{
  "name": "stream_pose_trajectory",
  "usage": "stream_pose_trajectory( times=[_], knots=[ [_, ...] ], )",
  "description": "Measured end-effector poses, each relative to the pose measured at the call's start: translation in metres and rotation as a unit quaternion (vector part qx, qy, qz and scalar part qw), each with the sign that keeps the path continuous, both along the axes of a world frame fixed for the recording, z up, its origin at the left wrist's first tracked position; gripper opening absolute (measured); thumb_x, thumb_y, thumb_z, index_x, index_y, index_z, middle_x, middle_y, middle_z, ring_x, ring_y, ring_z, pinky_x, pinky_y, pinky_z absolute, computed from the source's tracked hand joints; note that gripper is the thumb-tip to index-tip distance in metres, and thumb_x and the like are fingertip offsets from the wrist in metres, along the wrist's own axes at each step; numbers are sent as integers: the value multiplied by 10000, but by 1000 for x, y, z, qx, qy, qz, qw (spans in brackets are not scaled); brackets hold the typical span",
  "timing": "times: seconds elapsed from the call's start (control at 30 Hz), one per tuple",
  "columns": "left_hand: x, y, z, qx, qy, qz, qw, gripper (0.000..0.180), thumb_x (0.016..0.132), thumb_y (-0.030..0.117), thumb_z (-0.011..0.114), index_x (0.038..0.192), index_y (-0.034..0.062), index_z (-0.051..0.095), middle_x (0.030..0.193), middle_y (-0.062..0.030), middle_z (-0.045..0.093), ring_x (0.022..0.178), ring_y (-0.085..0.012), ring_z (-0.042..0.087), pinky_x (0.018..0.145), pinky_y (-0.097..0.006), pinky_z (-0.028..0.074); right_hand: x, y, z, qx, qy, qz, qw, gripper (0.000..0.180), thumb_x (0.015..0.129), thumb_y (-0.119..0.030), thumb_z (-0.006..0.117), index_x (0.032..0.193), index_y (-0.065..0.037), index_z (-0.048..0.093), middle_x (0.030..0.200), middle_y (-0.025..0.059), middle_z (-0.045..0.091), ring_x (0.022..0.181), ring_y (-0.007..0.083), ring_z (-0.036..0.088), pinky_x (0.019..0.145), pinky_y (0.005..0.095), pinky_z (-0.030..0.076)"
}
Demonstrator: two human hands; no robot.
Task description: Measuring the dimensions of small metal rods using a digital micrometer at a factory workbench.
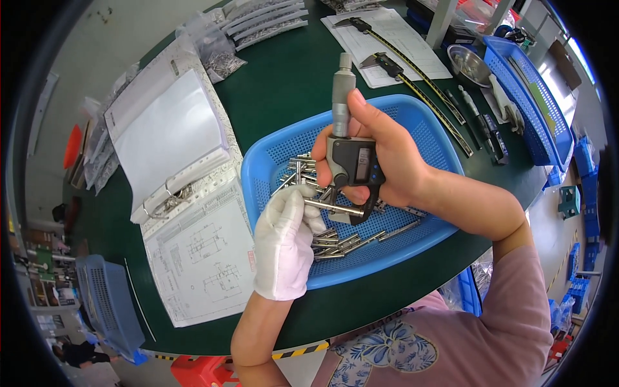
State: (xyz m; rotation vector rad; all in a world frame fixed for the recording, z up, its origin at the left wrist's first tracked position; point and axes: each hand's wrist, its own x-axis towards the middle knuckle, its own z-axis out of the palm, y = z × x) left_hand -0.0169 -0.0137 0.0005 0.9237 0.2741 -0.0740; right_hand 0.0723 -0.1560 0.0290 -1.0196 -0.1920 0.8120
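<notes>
My left hand, in a white glove, pinches one end of a slim metal pin. The pin reaches to the right, across the open jaw of a digital micrometer; whether the jaw touches it I cannot tell. Bare, my right hand is wrapped round the micrometer, its thumb up beside the grey thimble. Both hands are over a blue perforated basket. Several loose metal pins lie in the basket, partly hidden by my hands.
An open ring binder with drawings lies left of the basket. Two digital calipers rest on papers at the back right. Beyond them stand a metal bowl and another blue basket. Bagged parts lie along the far edge.
</notes>
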Motion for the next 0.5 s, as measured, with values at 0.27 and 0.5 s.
stream_pose_trajectory(
  times=[0.27, 0.5],
  knots=[
    [-1, 0, 2, -9, -11, -27, 1000, 198, 878, 174, 448, 937, -5, 508, 711, -27, 500, 627, -101, 461, 612, -223, 396, -1, 0, 2, 35, 18, -6, 999, 619, 860, -492, 179, 852, 15, 534, 691, 131, 578, 386, 140, 401, 408, 232, 354],
    [-2, -1, 3, -1, 5, -20, 1000, 189, 878, 167, 447, 939, -1, 509, 717, -28, 506, 626, -102, 469, 611, -224, 400, 0, -2, -1, 48, -1, 16, 999, 641, 833, -533, 191, 867, 9, 531, 716, 152, 574, 458, 133, 454, 394, 211, 369]
  ],
)
